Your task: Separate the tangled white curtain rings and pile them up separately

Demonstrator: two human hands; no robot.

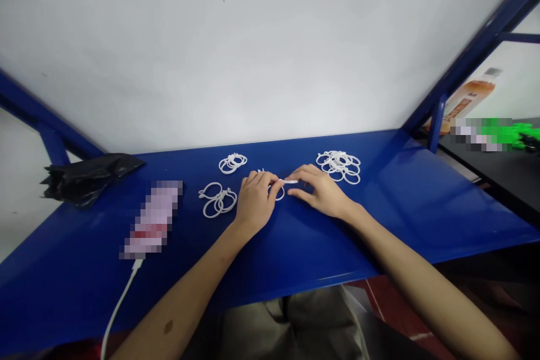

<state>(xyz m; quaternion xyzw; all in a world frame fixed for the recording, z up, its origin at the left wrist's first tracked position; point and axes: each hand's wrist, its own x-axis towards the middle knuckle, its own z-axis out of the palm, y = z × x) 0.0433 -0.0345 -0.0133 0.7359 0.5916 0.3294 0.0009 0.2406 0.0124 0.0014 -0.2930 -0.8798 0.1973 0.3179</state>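
Both hands meet over the middle of the blue table (295, 253). My left hand (257, 199) is closed, pinching one end of a white plastic ring (290, 181) that shows nearly edge-on. From the right, my right hand (318, 188) has its fingertips on the other end of that ring. Another white ring (280, 193) shows below, partly hidden by my left hand. Left of my hands lie a loose group of white rings with small eyelets (218, 201) and a smaller cluster of rings (232, 163). A larger pile of white rings (340, 166) lies behind my right hand.
A black plastic bag (93, 177) lies at the table's left end. Near it is a blurred-out flat object (152, 219) with a white cable (120, 298) plugged in. Blue metal frame bars (436, 124) flank the table. A bottle (468, 101) stands on a dark surface at right.
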